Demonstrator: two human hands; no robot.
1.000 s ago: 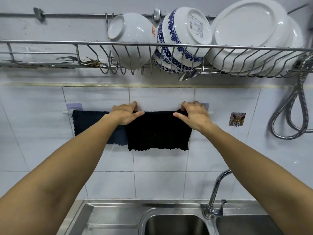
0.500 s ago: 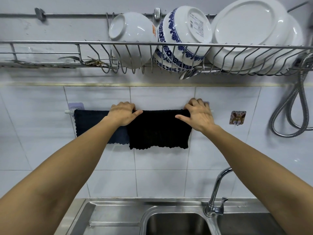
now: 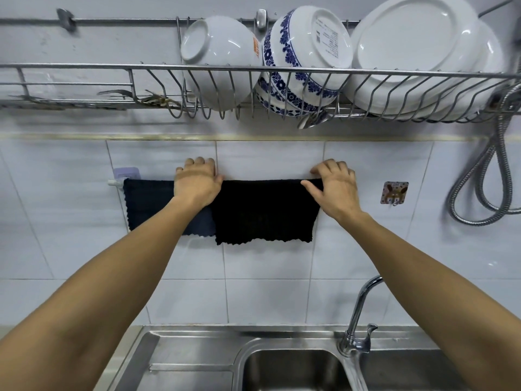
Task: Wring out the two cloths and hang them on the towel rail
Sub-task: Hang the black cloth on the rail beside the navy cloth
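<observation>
On the wall rail: 2 cloths hang on the towel rail (image 3: 115,182), the black cloth (image 3: 265,211) overlapping the navy cloth (image 3: 149,204).
Hands: left hand (image 3: 197,184) and right hand (image 3: 335,185) rest on the black cloth's top corners, fingers loosely spread, thumbs pressing (no firm pinch visible).
Risk: uneven drape could let wet fabric slide off toward the sink (image 3: 296,368).
Materials: knitted, scalloped hems; thin white rail; glossy tiles.

Both arms reach far forward. The left hand (image 3: 197,185) and right hand (image 3: 332,184) lie palm-down, fingers curled.
</observation>
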